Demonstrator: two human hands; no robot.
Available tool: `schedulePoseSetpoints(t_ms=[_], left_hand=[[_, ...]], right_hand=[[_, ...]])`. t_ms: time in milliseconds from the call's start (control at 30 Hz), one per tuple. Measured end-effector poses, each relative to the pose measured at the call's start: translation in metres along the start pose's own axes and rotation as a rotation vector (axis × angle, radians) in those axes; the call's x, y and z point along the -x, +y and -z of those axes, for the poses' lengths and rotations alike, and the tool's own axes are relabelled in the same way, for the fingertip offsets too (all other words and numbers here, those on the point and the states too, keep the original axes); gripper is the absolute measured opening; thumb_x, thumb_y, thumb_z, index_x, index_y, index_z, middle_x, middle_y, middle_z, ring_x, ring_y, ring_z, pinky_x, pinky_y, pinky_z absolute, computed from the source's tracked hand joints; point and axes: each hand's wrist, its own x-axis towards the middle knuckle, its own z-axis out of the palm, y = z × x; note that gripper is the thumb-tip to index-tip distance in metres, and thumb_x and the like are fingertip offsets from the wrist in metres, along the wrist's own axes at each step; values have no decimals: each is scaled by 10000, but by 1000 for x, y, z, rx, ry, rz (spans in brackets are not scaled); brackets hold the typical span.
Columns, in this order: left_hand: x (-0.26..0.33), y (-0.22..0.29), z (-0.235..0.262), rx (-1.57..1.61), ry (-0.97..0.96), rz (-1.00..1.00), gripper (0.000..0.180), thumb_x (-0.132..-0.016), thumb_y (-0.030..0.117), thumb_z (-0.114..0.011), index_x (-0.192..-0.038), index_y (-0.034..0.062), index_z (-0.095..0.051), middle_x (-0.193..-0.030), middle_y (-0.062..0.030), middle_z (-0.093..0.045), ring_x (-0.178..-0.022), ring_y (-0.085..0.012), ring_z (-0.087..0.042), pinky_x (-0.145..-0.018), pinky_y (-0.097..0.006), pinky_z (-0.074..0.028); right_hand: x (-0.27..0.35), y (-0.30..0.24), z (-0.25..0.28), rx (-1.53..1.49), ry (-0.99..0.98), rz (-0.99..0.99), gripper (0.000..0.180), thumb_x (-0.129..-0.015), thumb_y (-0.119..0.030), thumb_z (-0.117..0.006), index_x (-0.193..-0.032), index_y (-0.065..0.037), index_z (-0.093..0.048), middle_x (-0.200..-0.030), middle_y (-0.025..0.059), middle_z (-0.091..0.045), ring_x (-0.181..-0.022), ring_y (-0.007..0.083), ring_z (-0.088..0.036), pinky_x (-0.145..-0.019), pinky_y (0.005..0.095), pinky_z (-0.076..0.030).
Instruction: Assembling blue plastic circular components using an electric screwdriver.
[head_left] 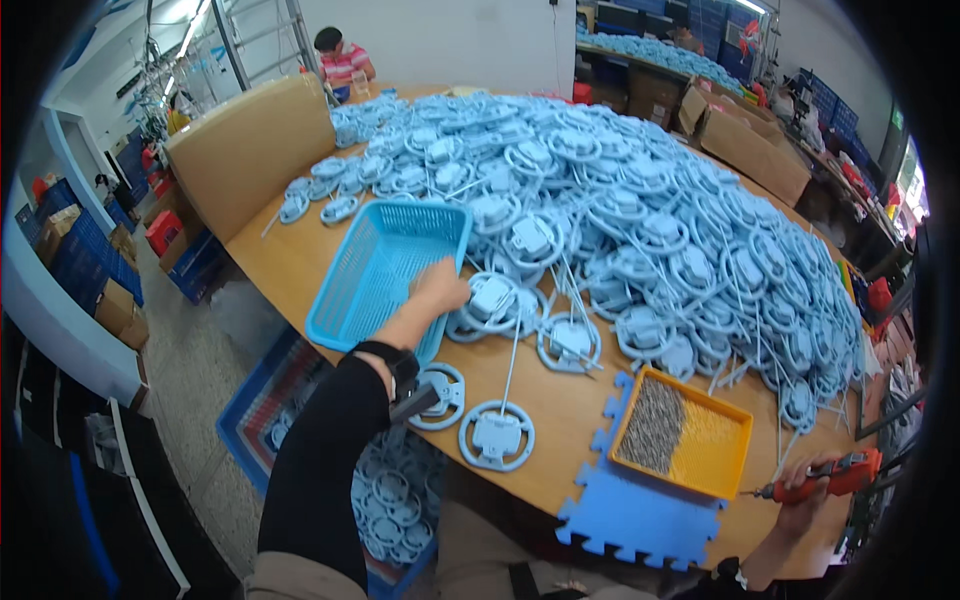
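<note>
My left hand (pixel 440 288) reaches forward over the right edge of a light blue plastic basket (pixel 370 270). Its fingers rest on a pale blue ring-shaped plastic part (pixel 492 300) at the near edge of a large heap of the same parts (pixel 640 200). Whether the fingers grip the part is unclear. My right hand (pixel 805 505) is low at the right, closed around a red electric screwdriver (pixel 830 475) whose tip points left toward a yellow tray (pixel 725 455) holding a pile of screws (pixel 652 425). The tray sits on a blue foam mat (pixel 630 520).
Two loose ring parts (pixel 497 437) lie at the wooden table's near edge (pixel 560 400). A crate of finished parts (pixel 390 500) stands on the floor below. Cardboard boxes (pixel 745 140) line the far right. A person in a striped shirt (pixel 342 62) sits behind the table.
</note>
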Motion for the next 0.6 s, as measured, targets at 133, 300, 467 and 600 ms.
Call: schedulePoseSetpoints(t_ms=[133,300,467,600], left_hand=[[4,-30,-7,276,89,-101,612,-767,431,-654,-1182,-13,-583,-1103,-245,-637,-1043,-404,-607,-902,-436,-475],[154,-6,15,272,473,-504,281,-805,176,-700,-1008,-2,-620,-860,-157,-642,-782,-261,-629,-711,-367,-500],[270,-31,-71,120,379,-421,771,-659,271,-798,-1322,47,-474,-1380,-265,-348,-1234,-422,-396,-986,-429,-373],[276,9,-106,7,461,-314,833,-705,447,-759,-1359,44,-437,-1404,-281,-291,-1316,-446,-266,-1015,-563,-244]], right_hand=[[-4,-4,-6,-19,-85,23,491,-845,-462,-680,-987,-75,-415,-666,23,-457,-576,132,-463,-568,266,-390],[15,-16,8,2,-138,-8,504,-831,-470,-694,-988,-72,-428,-677,30,-471,-588,135,-471,-571,276,-393],[-3,-3,-19,-117,-281,6,455,-869,-467,-649,-1015,-91,-440,-709,19,-458,-590,133,-453,-573,268,-368],[-9,5,-49,-128,-295,43,453,-876,-450,-648,-1007,-71,-438,-696,24,-459,-587,133,-460,-569,278,-384]])
